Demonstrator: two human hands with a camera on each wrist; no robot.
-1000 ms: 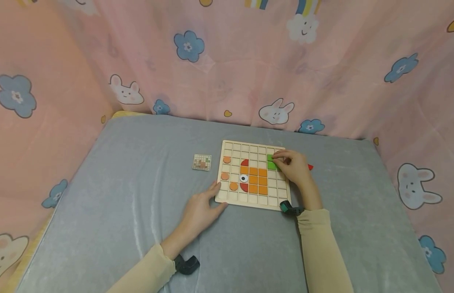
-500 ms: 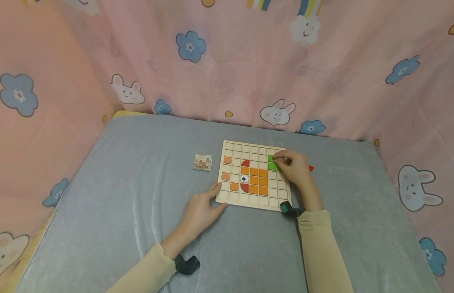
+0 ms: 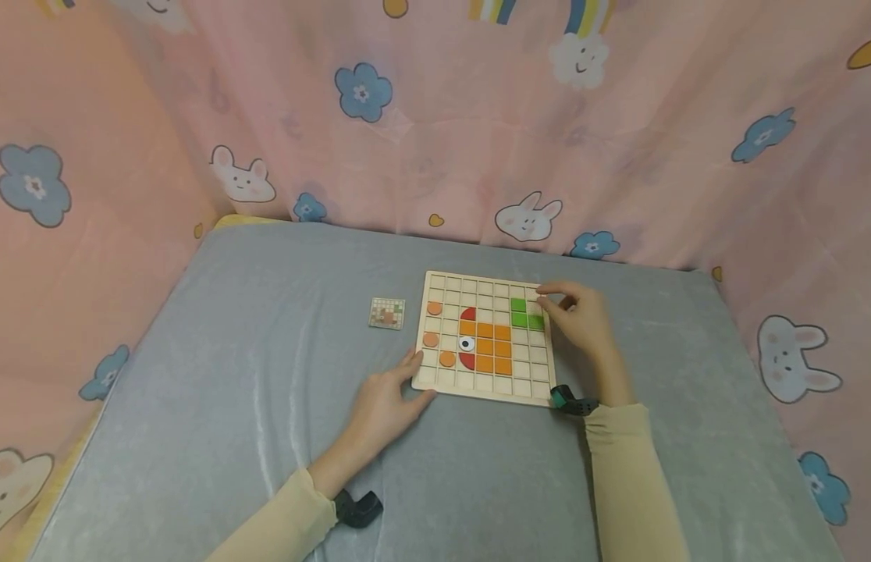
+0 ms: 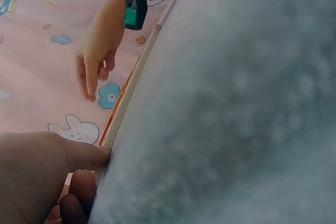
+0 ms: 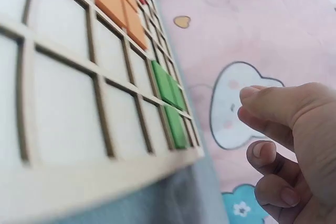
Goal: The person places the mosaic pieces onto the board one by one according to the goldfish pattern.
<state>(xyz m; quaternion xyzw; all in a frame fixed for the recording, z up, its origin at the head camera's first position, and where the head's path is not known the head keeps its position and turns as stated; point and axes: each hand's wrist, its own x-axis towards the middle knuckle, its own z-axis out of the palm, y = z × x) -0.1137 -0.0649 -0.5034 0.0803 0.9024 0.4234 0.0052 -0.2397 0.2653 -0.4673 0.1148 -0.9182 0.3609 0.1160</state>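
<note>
A wooden grid board [image 3: 486,398] lies flat, holding orange square tiles [image 3: 493,349], red quarter-round pieces [image 3: 467,314], a white eye tile [image 3: 467,343], orange round discs [image 3: 447,358] and green square tiles [image 3: 519,319]. My left hand [image 3: 382,402] grips the board's near left corner, thumb at the front edge and fingers at the left side. Over the far right edge hovers my right hand [image 3: 579,316], thumb and index finger apart. The right wrist view shows that hand [image 5: 294,140] with relaxed fingers and nothing between them, beside the green tiles [image 5: 170,90].
A small pattern card [image 3: 387,313] lies left of the board on the grey cloth [image 3: 302,312] that covers the table. Behind hangs a pink printed curtain [image 3: 435,140]. Each wrist wears a black camera mount [image 3: 358,509].
My right hand has let go of a green tile and moved right, off the green tiles, uncovering one at the right edge. The red piece beyond it is now hidden. My left hand stays put.
</note>
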